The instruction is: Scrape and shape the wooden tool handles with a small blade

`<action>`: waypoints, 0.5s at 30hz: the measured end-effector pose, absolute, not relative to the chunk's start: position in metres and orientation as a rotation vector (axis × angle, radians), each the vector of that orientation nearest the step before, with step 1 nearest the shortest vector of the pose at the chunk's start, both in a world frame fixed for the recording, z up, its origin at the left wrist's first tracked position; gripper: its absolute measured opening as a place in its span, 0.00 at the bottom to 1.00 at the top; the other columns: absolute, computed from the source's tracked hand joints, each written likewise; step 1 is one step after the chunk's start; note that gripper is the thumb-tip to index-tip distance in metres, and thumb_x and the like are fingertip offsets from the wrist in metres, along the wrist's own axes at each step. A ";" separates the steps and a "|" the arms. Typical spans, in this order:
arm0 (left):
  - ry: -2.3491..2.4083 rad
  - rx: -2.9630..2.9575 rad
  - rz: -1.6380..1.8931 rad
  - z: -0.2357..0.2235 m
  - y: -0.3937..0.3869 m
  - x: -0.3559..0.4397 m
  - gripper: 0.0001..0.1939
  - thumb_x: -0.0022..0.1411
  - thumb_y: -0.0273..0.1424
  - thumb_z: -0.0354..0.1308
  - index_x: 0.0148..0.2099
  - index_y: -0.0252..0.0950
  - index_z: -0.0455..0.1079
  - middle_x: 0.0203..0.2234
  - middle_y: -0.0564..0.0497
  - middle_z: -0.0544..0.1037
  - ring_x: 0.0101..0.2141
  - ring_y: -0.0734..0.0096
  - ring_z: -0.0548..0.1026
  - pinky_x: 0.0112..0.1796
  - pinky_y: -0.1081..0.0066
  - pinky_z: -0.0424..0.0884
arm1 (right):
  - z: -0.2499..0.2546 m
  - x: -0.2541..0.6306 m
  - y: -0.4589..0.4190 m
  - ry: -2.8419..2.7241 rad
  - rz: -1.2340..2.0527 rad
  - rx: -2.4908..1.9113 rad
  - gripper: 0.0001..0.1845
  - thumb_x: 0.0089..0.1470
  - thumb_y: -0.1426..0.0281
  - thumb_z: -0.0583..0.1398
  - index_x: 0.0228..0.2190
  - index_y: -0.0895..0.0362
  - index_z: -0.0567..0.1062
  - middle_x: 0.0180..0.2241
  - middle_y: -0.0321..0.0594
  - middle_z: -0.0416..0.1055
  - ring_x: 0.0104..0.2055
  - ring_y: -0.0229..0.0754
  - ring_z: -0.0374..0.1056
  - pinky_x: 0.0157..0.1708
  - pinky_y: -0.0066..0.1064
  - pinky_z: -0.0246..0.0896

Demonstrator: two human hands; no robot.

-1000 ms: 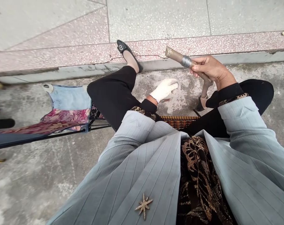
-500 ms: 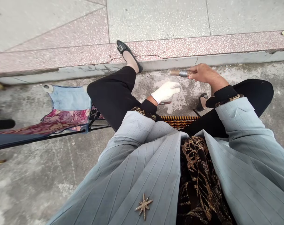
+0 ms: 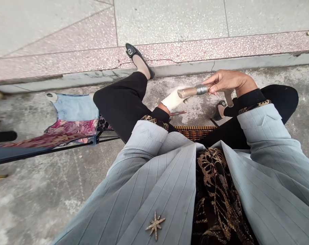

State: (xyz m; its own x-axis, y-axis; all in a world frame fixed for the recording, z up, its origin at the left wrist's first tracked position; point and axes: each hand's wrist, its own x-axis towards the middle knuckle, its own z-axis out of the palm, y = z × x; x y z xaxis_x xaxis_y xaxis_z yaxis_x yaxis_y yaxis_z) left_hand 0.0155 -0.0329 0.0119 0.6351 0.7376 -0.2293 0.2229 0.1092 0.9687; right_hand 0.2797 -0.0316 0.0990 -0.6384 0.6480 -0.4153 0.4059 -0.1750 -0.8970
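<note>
In my bare right hand (image 3: pixel 227 81) I grip a brown wooden stick (image 3: pixel 188 92) with silvery wire coiled round its middle. The fingers close on its right end. A similar brown piece (image 3: pixel 229 98) juts down below the palm; whether both are one object is unclear. My left hand (image 3: pixel 174 98), in a white glove, is beside and partly behind the stick's left end. Its fingers are curled and mostly hidden, so I cannot make out what they hold. Just below the glove shows a thin reddish-brown stick (image 3: pixel 178 113) with a greyish band; I cannot tell whether the hand touches it.
A woven wicker edge (image 3: pixel 195 132) lies between my legs. To the left stands a folding chair (image 3: pixel 76 105) of blue and flowered cloth. Beyond my hands runs a low concrete step (image 3: pixel 179 69) with pink speckled edging, where my left shoe (image 3: pixel 137 58) rests.
My right hand has tilted the wired stick and brought it slightly nearer, so its left end overlaps the glove. The piece below my right palm has come into view. My left hand has shifted slightly left.
</note>
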 end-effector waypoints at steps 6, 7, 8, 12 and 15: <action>0.618 1.464 0.382 0.014 -0.042 0.019 0.12 0.72 0.37 0.56 0.42 0.33 0.75 0.19 0.56 0.67 0.21 0.79 0.63 0.25 0.77 0.58 | 0.087 0.277 -0.030 -1.492 1.678 -1.431 0.25 0.48 0.59 0.76 0.47 0.55 0.85 0.26 0.35 0.74 0.27 0.36 0.65 0.28 0.30 0.66; 0.601 1.485 0.375 0.017 -0.042 0.019 0.12 0.71 0.36 0.56 0.42 0.33 0.75 0.19 0.57 0.67 0.21 0.79 0.62 0.25 0.77 0.57 | 0.086 0.275 -0.030 -1.474 1.650 -1.475 0.23 0.48 0.61 0.76 0.46 0.55 0.85 0.26 0.35 0.74 0.26 0.36 0.65 0.28 0.31 0.66; 0.596 1.514 0.361 0.019 -0.041 0.019 0.12 0.71 0.35 0.56 0.41 0.33 0.76 0.18 0.57 0.66 0.20 0.79 0.62 0.25 0.77 0.57 | 0.086 0.273 -0.030 -1.469 1.631 -1.510 0.22 0.48 0.62 0.76 0.45 0.55 0.85 0.25 0.36 0.73 0.26 0.37 0.64 0.27 0.32 0.66; 0.617 1.607 0.296 0.022 -0.041 0.021 0.09 0.67 0.30 0.56 0.37 0.32 0.76 0.19 0.57 0.67 0.20 0.79 0.63 0.26 0.76 0.59 | 0.083 0.266 -0.032 -1.510 1.540 -1.647 0.23 0.51 0.60 0.74 0.47 0.57 0.84 0.26 0.39 0.73 0.26 0.40 0.65 0.28 0.35 0.67; 0.632 1.687 0.262 0.017 -0.041 0.022 0.10 0.66 0.31 0.56 0.36 0.33 0.75 0.20 0.56 0.69 0.21 0.78 0.64 0.26 0.75 0.61 | 0.080 0.262 -0.030 -1.640 1.420 -1.828 0.30 0.52 0.57 0.73 0.53 0.57 0.82 0.29 0.42 0.77 0.31 0.45 0.69 0.32 0.38 0.68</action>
State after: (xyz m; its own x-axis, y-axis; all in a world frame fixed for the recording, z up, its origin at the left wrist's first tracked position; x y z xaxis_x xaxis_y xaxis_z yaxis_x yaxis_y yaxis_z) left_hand 0.0221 -0.0406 0.0170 0.8237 0.5408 -0.1703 0.2620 -0.0968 0.9602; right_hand 0.2615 -0.0297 0.0799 -0.1426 0.8781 -0.4568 0.5776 -0.3009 -0.7589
